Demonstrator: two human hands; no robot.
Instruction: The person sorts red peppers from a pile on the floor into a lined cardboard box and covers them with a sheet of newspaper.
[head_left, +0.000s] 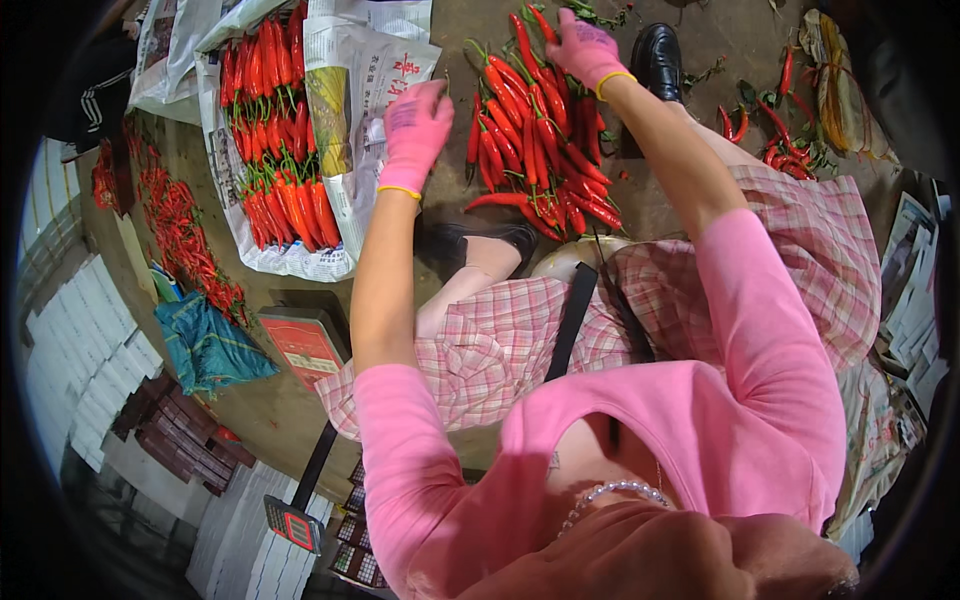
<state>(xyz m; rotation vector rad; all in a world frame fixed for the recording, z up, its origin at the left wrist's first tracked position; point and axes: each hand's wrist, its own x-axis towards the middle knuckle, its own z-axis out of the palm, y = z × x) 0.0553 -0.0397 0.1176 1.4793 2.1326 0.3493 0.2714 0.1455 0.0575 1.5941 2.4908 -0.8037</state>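
My left hand (417, 135), in a pink knit glove with a yellow cuff, hangs over the right edge of a newspaper sheet (371, 120). Its fingers are curled, and a thin stem shows by the fingertips; whether they hold it is unclear. My right hand (591, 51), gloved alike, is at the top of a loose pile of red chili peppers (536, 135) on the floor. Its thumb and forefinger meet one red chili (543, 24), but the grip cannot be made out. Left of my left hand, red chilies (281, 135) lie in neat rows, stems together, on newspaper inside a lined container.
Smaller chilies (176, 225) are strewn at the left beside a teal woven sack (210, 345). A red-faced scale (300, 341) stands near my knee. My black shoe (658, 60), scattered chilies (784, 154) and a tied bundle of dry leaves (840, 90) are at the right.
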